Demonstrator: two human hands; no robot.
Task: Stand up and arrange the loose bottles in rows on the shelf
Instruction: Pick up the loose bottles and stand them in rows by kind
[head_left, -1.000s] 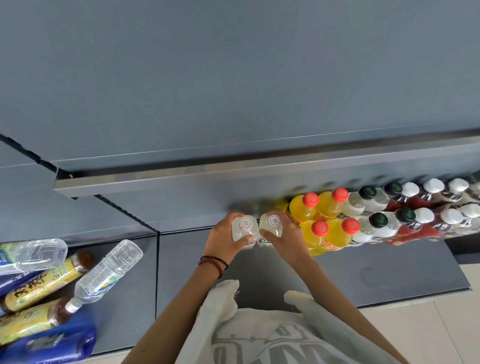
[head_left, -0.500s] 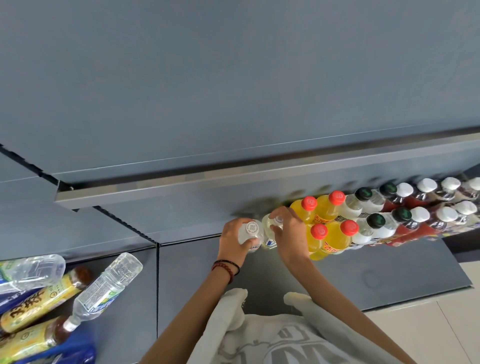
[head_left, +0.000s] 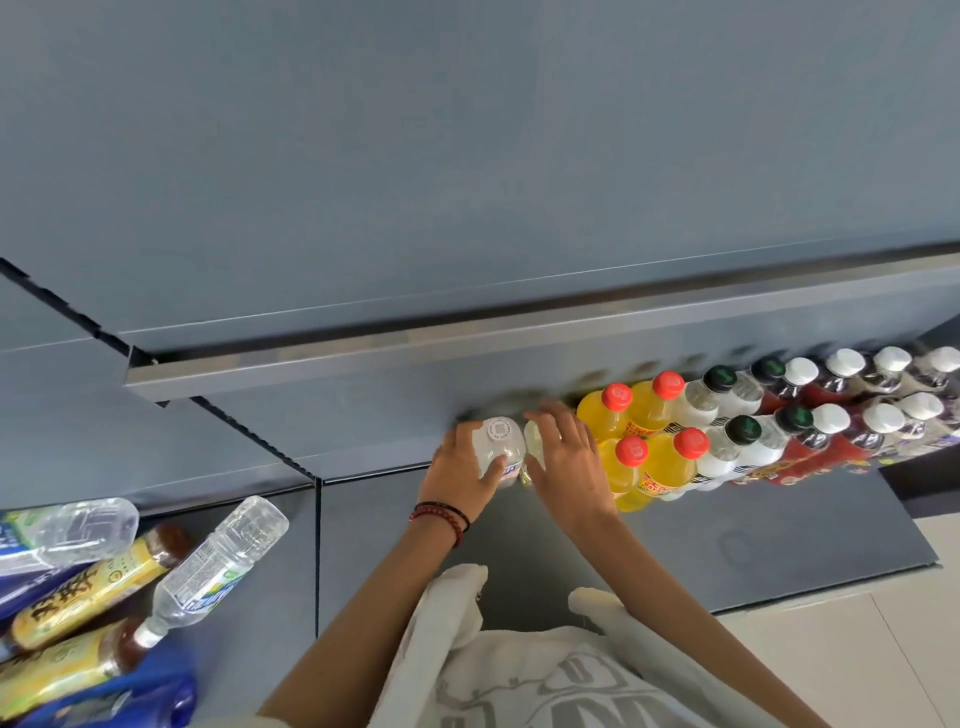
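**Item:** white-capped clear bottle (head_left: 496, 441), upright on the shelf (head_left: 779, 535), a short way left of the yellow bottles (head_left: 660, 457).
**Companion item:** second clear bottle (head_left: 535, 452), between the first bottle and the yellow bottles, mostly covered.

**Holders:** The left hand (head_left: 460, 467) wraps the first bottle from the side away from the yellow bottles. Its fingers curl round the shoulder and its thumb crosses the body below the cap. The right hand (head_left: 569, 457) lies over the top of the second bottle, just beside the yellow bottles, with its fingers spread and nearly straight. Whether its thumb closes on the bottle cannot be told.

**Handling, as judged:** Thin clear plastic holding clear liquid, so moderately heavy for its size. The walls likely give under a hard squeeze, and the smooth film label may slip. The best hold looks to be the stiffer shoulder or neck just under the cap. The base is narrow, so a bottle nudged against the yellow bottles could tip.

**Remaining stock:** loose bottles (head_left: 218, 561) lie on their sides far left of the yellow bottles. They include clear, tea-coloured and blue ones, and none is stood up yet.
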